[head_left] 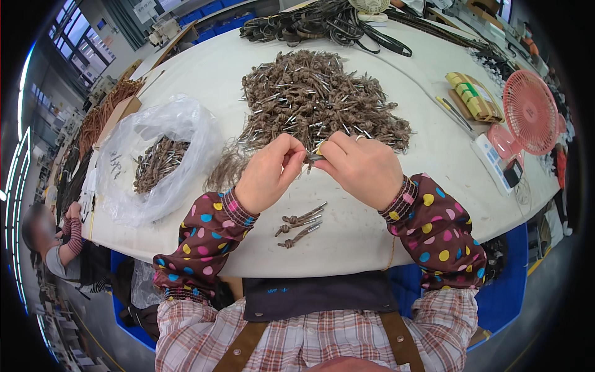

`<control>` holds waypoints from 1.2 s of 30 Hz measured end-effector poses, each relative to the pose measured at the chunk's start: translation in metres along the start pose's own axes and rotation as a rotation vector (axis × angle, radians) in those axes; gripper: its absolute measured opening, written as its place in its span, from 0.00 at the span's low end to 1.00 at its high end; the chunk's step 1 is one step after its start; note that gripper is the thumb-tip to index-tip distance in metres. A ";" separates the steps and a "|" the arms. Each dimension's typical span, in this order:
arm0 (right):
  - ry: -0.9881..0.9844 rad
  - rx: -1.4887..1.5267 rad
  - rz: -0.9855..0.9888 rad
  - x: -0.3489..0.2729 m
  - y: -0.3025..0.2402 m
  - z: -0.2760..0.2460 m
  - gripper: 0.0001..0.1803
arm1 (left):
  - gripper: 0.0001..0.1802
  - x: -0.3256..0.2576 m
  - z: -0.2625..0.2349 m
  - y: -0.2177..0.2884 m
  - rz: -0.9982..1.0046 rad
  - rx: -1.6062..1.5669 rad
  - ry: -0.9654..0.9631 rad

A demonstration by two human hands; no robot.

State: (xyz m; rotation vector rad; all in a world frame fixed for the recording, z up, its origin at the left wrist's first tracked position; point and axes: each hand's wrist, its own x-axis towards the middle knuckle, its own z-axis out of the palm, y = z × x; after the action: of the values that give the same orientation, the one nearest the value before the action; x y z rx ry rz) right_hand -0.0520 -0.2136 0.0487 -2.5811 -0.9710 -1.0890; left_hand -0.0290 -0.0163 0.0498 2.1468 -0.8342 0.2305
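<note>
Both my hands meet in front of a large heap of knotted brown cords (310, 93) with silvery metal tips. My left hand (268, 172) is closed, thumb and forefinger pinching a short brown knotted cord (308, 166). My right hand (365, 168) is closed beside it, its fingers round a small item with a yellowish part and a grey part; its kind is mostly hidden. Nearer me, several loose knotted cords (299, 224) lie on the white table (353, 248). Brown loose threads (227, 168) lie left of my left hand.
On the left stands an open clear plastic bag (198, 133) with more knotted cords. To the right are a pink fan (530, 111), a white scale (491, 162) and a yellow bundle (474, 96). Dark straps (310, 28) lie at the back. A co-worker (59, 242) sits far left.
</note>
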 end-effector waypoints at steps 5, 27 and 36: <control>-0.033 0.047 0.038 0.007 0.010 0.003 0.12 | 0.05 0.010 0.003 -0.010 -0.033 -0.028 -0.017; -0.145 0.576 0.289 0.025 0.023 0.029 0.19 | 0.07 0.007 -0.009 -0.049 -0.239 -0.509 -0.028; -0.106 0.897 0.662 0.029 -0.001 0.049 0.15 | 0.10 0.009 -0.023 -0.050 -0.328 -0.839 0.016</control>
State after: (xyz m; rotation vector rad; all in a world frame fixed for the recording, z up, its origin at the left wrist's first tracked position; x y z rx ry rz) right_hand -0.0091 -0.1790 0.0338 -1.9425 -0.3899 -0.2371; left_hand 0.0125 0.0198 0.0378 1.4420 -0.4335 -0.2399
